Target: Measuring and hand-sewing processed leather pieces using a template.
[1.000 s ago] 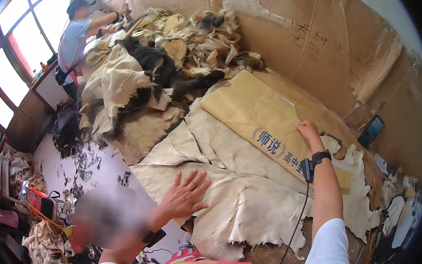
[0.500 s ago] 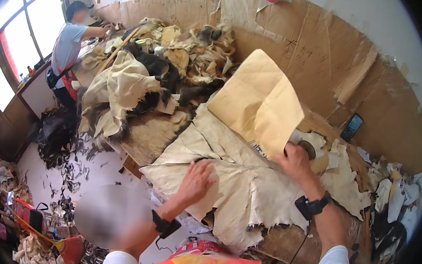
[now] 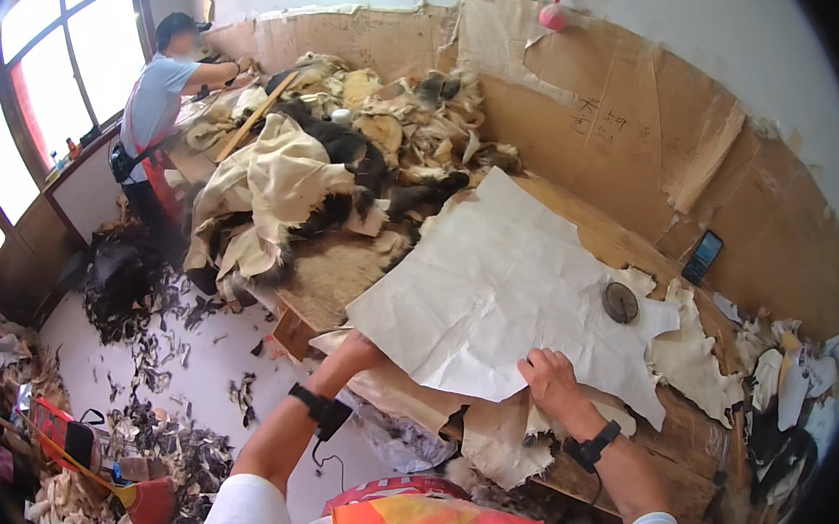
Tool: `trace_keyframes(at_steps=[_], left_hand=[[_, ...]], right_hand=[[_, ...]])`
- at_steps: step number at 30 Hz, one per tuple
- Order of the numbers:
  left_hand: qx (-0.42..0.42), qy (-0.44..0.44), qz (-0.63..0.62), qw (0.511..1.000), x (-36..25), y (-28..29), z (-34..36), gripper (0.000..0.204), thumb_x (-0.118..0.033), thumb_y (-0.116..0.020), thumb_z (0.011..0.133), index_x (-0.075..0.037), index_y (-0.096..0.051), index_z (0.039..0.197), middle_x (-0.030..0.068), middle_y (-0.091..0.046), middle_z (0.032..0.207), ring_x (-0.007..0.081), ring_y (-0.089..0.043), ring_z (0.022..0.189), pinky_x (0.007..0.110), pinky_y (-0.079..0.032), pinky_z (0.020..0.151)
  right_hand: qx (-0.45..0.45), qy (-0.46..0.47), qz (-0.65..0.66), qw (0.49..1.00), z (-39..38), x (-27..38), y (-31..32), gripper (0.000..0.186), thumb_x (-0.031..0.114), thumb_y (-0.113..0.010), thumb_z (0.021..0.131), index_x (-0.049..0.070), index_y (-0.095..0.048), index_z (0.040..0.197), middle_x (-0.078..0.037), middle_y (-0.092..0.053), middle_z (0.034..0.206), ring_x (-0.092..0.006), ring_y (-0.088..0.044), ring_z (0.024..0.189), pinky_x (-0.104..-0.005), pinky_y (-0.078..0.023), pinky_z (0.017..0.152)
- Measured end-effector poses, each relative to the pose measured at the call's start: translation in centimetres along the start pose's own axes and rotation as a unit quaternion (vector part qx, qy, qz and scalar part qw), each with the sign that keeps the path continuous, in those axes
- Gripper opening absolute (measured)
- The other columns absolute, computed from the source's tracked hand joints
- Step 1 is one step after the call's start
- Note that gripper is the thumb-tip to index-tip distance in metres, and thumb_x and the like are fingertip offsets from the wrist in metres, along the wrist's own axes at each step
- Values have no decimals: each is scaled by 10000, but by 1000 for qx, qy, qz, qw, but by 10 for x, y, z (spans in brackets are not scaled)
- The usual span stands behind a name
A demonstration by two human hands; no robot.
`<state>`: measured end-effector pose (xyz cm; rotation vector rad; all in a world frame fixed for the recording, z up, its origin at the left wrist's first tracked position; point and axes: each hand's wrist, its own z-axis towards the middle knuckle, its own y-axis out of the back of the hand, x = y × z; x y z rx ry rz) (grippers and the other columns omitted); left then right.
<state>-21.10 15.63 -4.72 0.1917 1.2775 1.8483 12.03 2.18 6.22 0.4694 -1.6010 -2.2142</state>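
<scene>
A large white paper sheet (image 3: 498, 279) with creases lies spread over a pale hide (image 3: 504, 439), whose ragged front edge shows below it. A dark round disc (image 3: 621, 302) rests on the sheet's right part. My right hand (image 3: 551, 381) is closed at the sheet's front edge, its fingers bent together on the paper. At the sheet's left corner, my left hand (image 3: 362, 350) reaches in beneath the edge. The paper hides its fingers, so I cannot tell what they hold.
The hides lie on a wooden table (image 3: 665, 473). A heap of hides (image 3: 381, 129) covers its far left, where another person (image 3: 159, 104) works. A phone (image 3: 703, 257) leans against the cardboard wall (image 3: 641, 122). Dark scraps (image 3: 143, 348) litter the floor; a broom (image 3: 149, 503) lies lower left.
The paper sheet, lifted and folded back with its tan side showing, now lies flat with its white side up. My left hand went from on the hide to under the sheet; my right moved nearer.
</scene>
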Motion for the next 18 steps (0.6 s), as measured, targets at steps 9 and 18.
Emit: trace_keyframes(at_steps=[9,18], left_hand=[[-176,341,-371,846,7,89,-17,304,-183,-568,870,46,-580,1069,135,-670,896,195,-640,776,298,-481,724],[47,295,-125,946,9,78,3,345,-163,-720,701,-45,-627,1011,126,-645,790,236,-631,765,364,-480,699]], right_hand=[[44,18,-25,999,3,7,-1,89,68,-495,725,55,-553,790,-90,-489,768,-255,-516,763,-357,-417,655],[35,-6,-36,999,-5,19,-1,107,50,-503,704,54,-538,804,-83,-484,815,-245,-499,790,-352,-411,670]])
